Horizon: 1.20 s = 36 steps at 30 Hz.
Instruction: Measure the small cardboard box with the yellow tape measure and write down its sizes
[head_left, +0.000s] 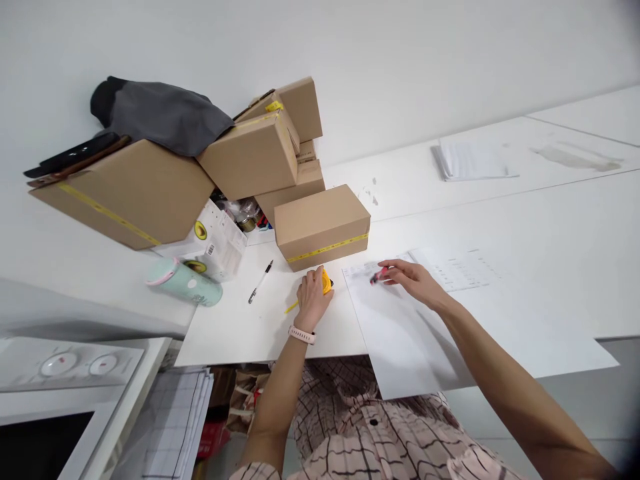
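My left hand (311,295), with a pink watch band at the wrist, is closed round a yellow tape measure (327,281) on the white table. A thin yellow strip (291,307) shows to the left of that hand; I cannot tell whether it belongs to the tape measure. Between the fingers of my right hand (409,277) is a small red and black object (380,274), held just over a large white sheet (400,347). This sheet hangs over the table's front edge. Right in front of my left hand stands a closed cardboard box (323,223) with yellow tape.
A black-and-clear pen (261,281) lies left of my left hand. Further left are a mint-green bottle (185,283), a white carton (220,240) and stacked cardboard boxes (250,157) under a dark grey cloth (167,113). Printed papers (463,270) and a paper stack (473,160) lie right.
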Tool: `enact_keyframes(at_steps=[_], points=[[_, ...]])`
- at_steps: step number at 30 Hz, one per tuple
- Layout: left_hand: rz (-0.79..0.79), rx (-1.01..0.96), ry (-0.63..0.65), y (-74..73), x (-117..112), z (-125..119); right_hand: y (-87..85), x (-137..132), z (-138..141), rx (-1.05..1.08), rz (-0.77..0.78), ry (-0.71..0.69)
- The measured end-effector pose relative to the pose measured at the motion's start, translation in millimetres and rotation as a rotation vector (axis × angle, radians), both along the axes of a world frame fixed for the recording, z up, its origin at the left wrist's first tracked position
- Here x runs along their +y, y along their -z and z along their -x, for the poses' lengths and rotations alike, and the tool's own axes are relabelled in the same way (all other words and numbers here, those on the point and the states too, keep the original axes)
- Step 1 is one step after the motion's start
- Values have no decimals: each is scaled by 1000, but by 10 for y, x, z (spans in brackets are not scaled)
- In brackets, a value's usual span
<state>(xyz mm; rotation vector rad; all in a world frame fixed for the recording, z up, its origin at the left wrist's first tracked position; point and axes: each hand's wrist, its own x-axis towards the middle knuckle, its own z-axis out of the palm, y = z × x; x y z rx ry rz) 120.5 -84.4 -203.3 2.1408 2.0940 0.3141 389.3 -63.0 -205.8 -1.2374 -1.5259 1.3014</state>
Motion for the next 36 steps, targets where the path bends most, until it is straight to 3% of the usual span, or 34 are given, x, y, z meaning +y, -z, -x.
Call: enact_keyframes(at_steps=[2,5,9,15,20,29,36], points=[[-96,68,40,21,-37,-65,-61,11,13,192,5,50],[-201,95,188,91,-136,-270,-85,68,153,256,-12,225],[-133,18,387,244,-232,-596,54,236,399,270,0,340],[-50,39,357,372,-211,-740,353,418,570,267,57,247],[-50,70,350,383,-206,-717,483,399,571,82,-85,327],[-55,33,355,382,-196,-721,521,376,601,-35,-90,390],[-55,12,358,393,-186,-707,485,361,611,-98,-124,351]])
